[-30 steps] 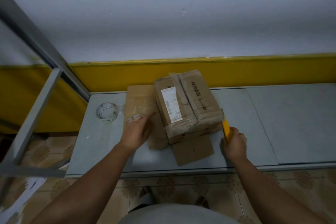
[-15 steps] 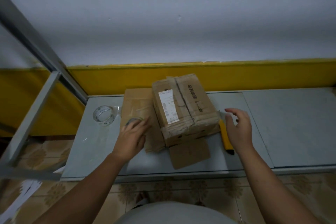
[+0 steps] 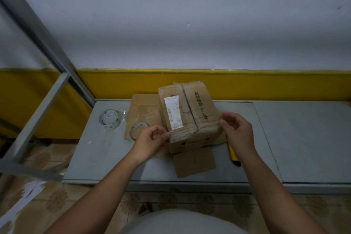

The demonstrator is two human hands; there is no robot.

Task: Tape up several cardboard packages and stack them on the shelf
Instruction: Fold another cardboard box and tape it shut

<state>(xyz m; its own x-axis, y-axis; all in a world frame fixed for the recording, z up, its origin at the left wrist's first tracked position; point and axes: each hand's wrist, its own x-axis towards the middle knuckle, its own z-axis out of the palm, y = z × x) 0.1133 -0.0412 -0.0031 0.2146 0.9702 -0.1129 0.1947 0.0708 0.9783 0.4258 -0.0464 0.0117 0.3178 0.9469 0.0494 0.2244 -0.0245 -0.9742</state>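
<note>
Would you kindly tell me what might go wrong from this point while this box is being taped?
1. The left hand and right hand pinch what looks like a clear tape strip across the cardboard box; it may wrinkle or land crooked.
2. The yellow utility knife lies beside the right wrist and could be knocked off the table.
3. The box rests on loose flat cardboard, so pressing may slide it.
</note>
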